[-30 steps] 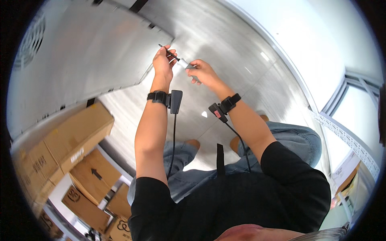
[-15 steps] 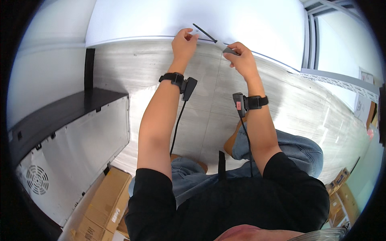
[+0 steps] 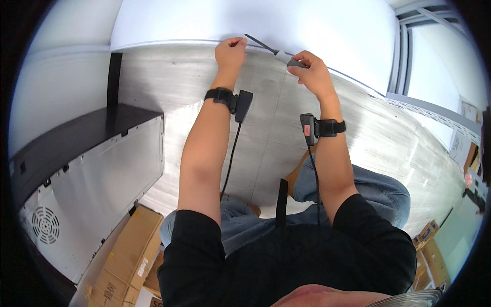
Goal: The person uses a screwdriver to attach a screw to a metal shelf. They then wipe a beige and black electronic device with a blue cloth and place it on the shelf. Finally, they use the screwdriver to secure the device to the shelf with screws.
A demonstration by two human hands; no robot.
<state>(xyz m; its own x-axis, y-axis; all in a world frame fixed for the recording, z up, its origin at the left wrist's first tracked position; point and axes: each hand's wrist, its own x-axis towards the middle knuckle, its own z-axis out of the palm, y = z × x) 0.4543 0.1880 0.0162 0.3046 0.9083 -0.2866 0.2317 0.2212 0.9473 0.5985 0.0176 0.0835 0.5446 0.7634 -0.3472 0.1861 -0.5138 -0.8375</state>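
Observation:
My right hand [image 3: 313, 72] is closed around the grey handle of a screwdriver [image 3: 283, 58]. The dark shaft points up and left, its tip just beyond the fingers of my left hand [image 3: 231, 52]. That hand is closed, with thumb and forefinger pinched together at the edge of a white surface [image 3: 184, 25]. Whatever lies between those fingers, if anything, is too small to make out. A small gap separates the screwdriver tip from the left fingertips.
A black-topped metal cabinet [image 3: 102, 169] with a round vent stands at left, cardboard boxes [image 3: 125, 256] beside it. Grey metal framing [image 3: 404, 56] rises at the right. Cables [image 3: 232, 158] run down from the devices strapped to both wrists. Pale flooring [image 3: 266, 117] lies below.
My right hand has shifted slightly right and down with the screwdriver. The left hand has moved a little left, and its fingers look more tightly pinched.

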